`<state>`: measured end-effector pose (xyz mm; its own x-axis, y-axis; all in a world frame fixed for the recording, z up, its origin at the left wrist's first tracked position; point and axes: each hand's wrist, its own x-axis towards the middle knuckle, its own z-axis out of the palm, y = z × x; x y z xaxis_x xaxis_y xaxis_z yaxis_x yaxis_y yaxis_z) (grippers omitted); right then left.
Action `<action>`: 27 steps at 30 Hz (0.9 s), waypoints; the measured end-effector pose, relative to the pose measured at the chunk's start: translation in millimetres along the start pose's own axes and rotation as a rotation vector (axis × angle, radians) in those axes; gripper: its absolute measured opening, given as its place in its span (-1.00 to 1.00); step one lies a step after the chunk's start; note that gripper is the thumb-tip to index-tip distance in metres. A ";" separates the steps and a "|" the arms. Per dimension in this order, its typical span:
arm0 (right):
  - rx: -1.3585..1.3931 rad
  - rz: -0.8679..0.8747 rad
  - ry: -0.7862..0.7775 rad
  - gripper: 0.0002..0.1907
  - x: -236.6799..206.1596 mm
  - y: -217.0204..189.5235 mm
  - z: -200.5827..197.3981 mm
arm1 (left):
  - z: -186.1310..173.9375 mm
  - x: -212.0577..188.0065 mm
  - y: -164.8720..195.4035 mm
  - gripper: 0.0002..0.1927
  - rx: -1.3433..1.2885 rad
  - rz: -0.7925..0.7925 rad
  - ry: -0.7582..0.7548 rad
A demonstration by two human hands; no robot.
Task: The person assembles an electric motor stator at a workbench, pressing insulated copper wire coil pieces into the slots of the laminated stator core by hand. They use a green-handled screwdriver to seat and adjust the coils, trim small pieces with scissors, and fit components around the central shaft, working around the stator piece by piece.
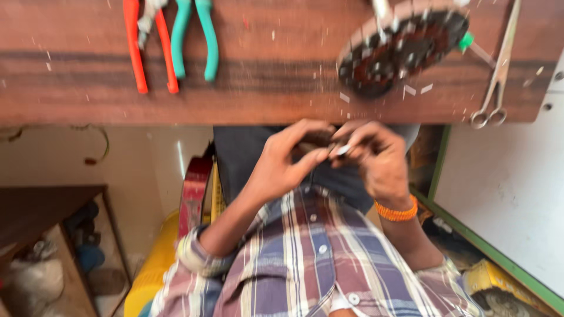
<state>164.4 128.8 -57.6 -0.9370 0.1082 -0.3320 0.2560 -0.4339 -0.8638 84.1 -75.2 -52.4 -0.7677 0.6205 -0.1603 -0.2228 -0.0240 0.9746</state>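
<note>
White strip pinched between fingers

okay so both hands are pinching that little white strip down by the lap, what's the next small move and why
Probably lift the small white strip to the round wound core on the wooden bench. Left hand and right hand pinch it together, and similar white pieces already sit around that core. The blur hides details.

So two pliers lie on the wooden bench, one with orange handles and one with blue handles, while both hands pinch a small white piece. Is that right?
Not quite. The head view shows the second pliers have green handles, not blue. The orange-handled pliers do lie beside them on the wooden bench, and the left hand and right hand pinch a small white piece.
</note>
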 end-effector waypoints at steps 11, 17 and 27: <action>0.181 -0.201 0.262 -0.73 -2.6 -6.6 -13.2 | 43.1 33.1 11.1 -0.69 -0.299 -0.117 -0.084; -0.382 -0.359 0.283 -0.80 -13.1 -10.0 2.5 | 43.6 21.3 8.0 -0.83 -0.046 0.001 0.073; -0.173 -0.487 0.201 -0.84 -13.4 -3.8 9.3 | 58.7 11.5 5.0 -0.88 -0.239 0.090 0.144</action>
<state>173.7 120.7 -46.4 -0.8975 0.4354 0.0704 -0.1447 -0.1399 -0.9795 109.4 -22.2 -40.2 -0.8644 0.4901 -0.1119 -0.2718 -0.2684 0.9242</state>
